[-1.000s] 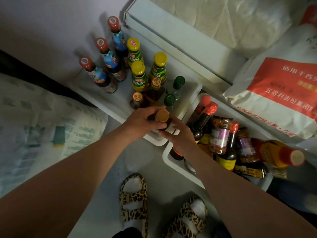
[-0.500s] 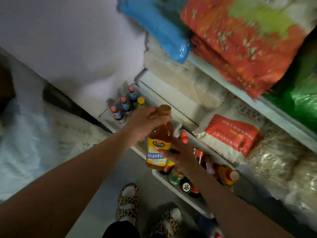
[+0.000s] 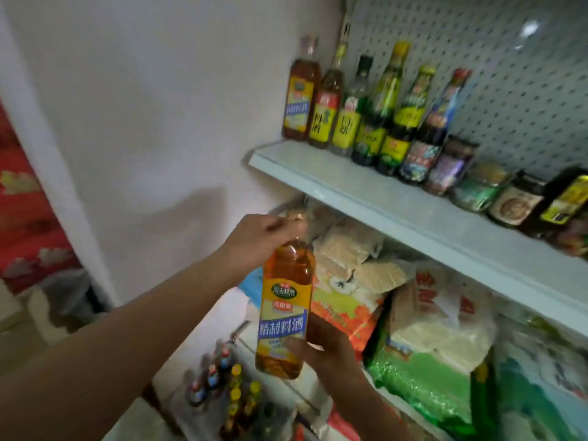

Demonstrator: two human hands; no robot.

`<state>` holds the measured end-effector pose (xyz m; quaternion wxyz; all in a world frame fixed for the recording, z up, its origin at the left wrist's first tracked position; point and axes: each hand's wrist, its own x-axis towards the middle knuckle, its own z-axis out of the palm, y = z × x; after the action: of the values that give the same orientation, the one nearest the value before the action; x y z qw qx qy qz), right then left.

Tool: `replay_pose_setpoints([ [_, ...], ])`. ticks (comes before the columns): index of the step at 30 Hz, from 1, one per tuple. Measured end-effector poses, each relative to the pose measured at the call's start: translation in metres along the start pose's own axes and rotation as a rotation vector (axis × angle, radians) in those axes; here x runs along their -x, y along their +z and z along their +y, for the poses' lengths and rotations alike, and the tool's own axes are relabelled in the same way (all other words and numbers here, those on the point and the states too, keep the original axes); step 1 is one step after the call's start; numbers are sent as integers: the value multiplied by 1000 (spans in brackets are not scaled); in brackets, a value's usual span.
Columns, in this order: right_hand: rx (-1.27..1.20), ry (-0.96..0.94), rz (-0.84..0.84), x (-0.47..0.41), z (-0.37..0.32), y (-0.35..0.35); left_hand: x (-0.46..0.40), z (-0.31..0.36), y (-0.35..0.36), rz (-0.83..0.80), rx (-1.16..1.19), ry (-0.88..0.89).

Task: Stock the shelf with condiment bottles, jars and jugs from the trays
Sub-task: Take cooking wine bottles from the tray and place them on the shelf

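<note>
Our left hand (image 3: 257,235) has its fingers curled over the cap and neck of the cooking wine bottle (image 3: 284,308), gripping it from above. Our right hand (image 3: 324,345) cups the lower part of the same bottle, the thumb lying across the front below the blue band of the label and the other fingers wrapped behind, out of sight. The bottle is upright, filled with amber liquid, with a yellow label, and we hold it in the air in front of the shelving, below the level of the white shelf (image 3: 381,198) and well apart from it.

On that shelf a row of bottles (image 3: 366,106) stands along the pegboard back panel (image 3: 509,74); the leftmost one (image 3: 300,90) looks like the same amber kind as ours. To the right of the tall bottles come a purple-labelled jar (image 3: 448,167), a green-labelled jar (image 3: 477,189), a dark jar with a round label (image 3: 514,203) and a dark bottle with a yellow label (image 3: 566,198) at the frame's edge.

Under the shelf lie stacked bags of grain (image 3: 356,249), a bag with an orange print (image 3: 343,313) and a green sack (image 3: 423,383). Down by the floor, a tray (image 3: 178,396) holds small bottles (image 3: 229,386) with red and yellow caps, blurred. The wall (image 3: 143,106) to the left is plain white.
</note>
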<state>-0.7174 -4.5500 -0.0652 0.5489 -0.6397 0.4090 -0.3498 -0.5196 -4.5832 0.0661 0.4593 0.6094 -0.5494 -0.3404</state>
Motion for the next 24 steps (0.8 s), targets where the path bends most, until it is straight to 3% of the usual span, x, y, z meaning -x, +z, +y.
replay_pose_setpoints([
  [5, -118, -153, 8, -31, -101, -17, -15, 94, -42, 10, 154, 134],
  [11, -154, -283, 103, -101, -173, -18, -59, 111, -77, -120, 265, 114],
  [24, -74, -282, 290, -278, -191, -1, -235, 99, -128, -243, 272, 203],
])
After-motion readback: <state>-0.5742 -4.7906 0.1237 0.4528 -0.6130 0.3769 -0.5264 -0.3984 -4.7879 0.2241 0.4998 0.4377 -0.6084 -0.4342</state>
